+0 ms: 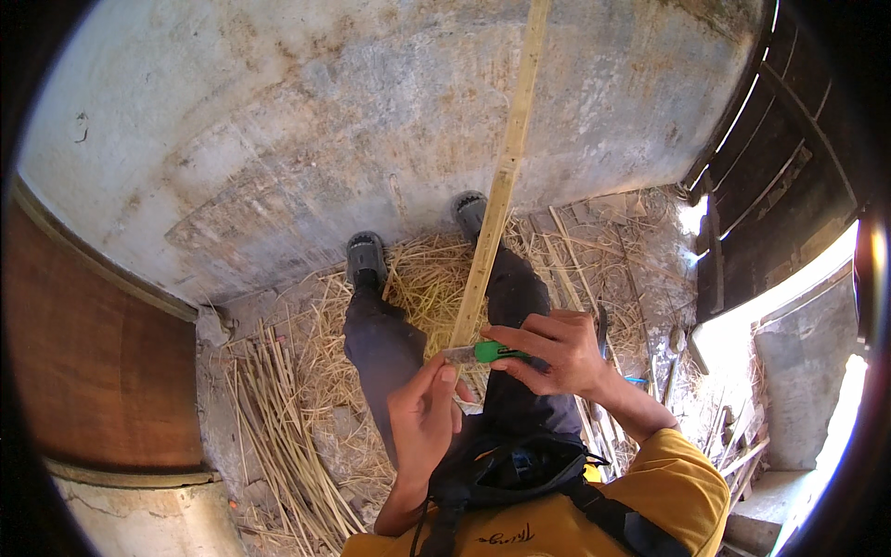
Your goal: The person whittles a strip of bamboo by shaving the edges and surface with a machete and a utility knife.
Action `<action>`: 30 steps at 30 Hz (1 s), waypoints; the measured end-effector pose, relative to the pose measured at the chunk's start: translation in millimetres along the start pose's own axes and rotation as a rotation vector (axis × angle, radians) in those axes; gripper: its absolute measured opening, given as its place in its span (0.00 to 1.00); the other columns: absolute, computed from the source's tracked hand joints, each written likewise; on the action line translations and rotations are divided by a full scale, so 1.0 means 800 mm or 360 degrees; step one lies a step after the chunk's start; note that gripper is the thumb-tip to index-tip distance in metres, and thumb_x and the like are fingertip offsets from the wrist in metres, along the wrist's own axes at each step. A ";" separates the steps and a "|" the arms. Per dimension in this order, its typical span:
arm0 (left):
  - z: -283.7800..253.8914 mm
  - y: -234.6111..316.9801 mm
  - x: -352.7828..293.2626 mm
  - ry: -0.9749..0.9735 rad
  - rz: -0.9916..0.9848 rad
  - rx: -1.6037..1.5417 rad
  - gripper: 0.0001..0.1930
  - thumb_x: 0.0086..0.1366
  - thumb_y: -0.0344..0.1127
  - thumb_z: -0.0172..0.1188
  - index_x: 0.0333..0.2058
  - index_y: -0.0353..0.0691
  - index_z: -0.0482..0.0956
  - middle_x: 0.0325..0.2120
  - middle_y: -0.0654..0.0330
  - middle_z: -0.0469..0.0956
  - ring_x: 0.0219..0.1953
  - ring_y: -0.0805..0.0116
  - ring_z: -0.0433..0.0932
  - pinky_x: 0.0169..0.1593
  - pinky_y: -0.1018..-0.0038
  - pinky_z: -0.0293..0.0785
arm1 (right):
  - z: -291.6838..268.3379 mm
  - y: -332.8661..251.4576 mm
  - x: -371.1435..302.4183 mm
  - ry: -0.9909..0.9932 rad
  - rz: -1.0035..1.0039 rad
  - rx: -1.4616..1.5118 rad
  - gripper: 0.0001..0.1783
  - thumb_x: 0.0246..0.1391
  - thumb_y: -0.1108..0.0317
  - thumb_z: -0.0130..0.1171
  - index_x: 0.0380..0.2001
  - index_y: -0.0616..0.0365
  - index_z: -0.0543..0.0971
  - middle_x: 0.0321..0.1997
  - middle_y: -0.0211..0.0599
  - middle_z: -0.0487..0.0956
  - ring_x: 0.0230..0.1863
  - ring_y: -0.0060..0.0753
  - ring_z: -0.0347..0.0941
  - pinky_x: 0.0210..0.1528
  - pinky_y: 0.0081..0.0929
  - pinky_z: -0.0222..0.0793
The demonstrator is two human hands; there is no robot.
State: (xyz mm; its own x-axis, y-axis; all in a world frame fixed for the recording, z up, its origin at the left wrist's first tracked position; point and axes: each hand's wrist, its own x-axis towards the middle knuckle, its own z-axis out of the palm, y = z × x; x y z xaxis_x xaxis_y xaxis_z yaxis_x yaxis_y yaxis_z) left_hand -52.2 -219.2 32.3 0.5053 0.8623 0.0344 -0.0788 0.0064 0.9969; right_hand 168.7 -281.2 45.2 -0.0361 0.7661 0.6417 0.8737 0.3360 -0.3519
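My right hand [560,355] is closed around a green utility knife [501,351], its blade [458,355] pointing left. The blade lies across the near end of a long pale strip, which looks like split bamboo [506,176]. My left hand [422,413] pinches that near end, thumb close to the blade tip. From there the strip runs away from me between my legs, past my shoes and up in front of the wall. How far the blade has gone into it, if at all, I cannot tell.
Straw-like shavings [339,371] cover the ground around my legs. A bundle of thin sticks [278,432] lies at left, beside a brown wooden panel [107,343]. A stained wall [371,130] stands ahead. Dark boards [780,158] close off the right. An open black bag [520,469] sits at my waist.
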 end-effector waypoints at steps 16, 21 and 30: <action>0.001 0.005 -0.001 0.0059 0.0019 0.0025 0.18 0.80 0.35 0.54 0.60 0.30 0.78 0.23 0.59 0.79 0.16 0.83 0.69 0.18 0.83 0.63 | -0.006 -0.004 0.001 -0.0115 0.0061 0.0010 0.22 0.49 0.58 0.76 0.49 0.44 0.87 0.21 0.27 0.75 0.18 0.33 0.73 0.20 0.32 0.67; 0.000 0.003 -0.002 0.0040 0.0035 0.0067 0.18 0.79 0.35 0.54 0.60 0.29 0.78 0.23 0.59 0.79 0.16 0.81 0.70 0.19 0.83 0.64 | 0.009 0.011 0.003 0.0364 0.0337 0.0089 0.21 0.49 0.61 0.77 0.49 0.47 0.87 0.23 0.29 0.78 0.20 0.36 0.75 0.22 0.33 0.69; -0.001 0.003 -0.003 -0.0003 -0.0068 -0.0114 0.16 0.78 0.28 0.54 0.60 0.31 0.79 0.27 0.59 0.81 0.19 0.82 0.71 0.23 0.84 0.66 | -0.003 -0.003 0.002 0.0011 0.0174 0.0132 0.20 0.49 0.62 0.77 0.47 0.48 0.87 0.25 0.31 0.80 0.21 0.36 0.76 0.23 0.32 0.70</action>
State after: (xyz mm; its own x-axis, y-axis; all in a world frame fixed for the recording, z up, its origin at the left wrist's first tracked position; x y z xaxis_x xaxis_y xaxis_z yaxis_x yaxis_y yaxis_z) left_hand -54.2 -220.7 34.7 0.5112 0.8594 -0.0076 -0.1187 0.0794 0.9897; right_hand 167.5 -282.0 49.1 0.0607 0.7971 0.6008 0.8289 0.2950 -0.4753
